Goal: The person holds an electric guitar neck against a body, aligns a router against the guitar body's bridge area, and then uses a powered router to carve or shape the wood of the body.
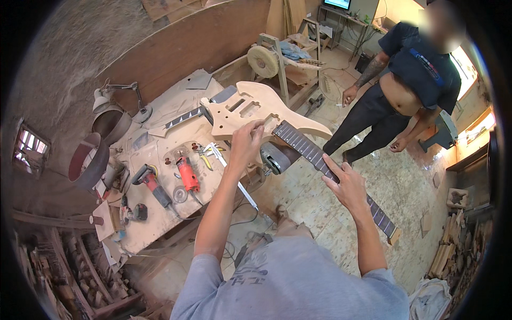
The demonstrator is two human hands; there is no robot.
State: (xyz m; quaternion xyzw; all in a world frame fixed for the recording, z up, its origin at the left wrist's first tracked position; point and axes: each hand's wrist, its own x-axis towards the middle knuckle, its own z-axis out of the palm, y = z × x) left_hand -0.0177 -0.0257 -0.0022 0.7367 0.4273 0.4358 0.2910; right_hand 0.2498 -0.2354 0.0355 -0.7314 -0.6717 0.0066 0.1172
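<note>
An unfinished pale wooden guitar body [256, 106] with a dark fretted neck [320, 160] is held out in front of me, above a belt sander [277, 157]. My left hand [245, 141] grips the lower edge of the body, fingers closed on the wood. My right hand [345, 184] supports the neck about halfway along, fingers wrapped under it. The neck's far end [389, 229] points to the lower right.
A dusty workbench [160, 224] at the left carries red power tools [186, 173], an angle grinder [152, 184] and a second guitar neck [181, 117]. Another person [410, 90] stands at the upper right. A buffing wheel [262, 60] is behind; wood scraps [453, 240] are piled at the right.
</note>
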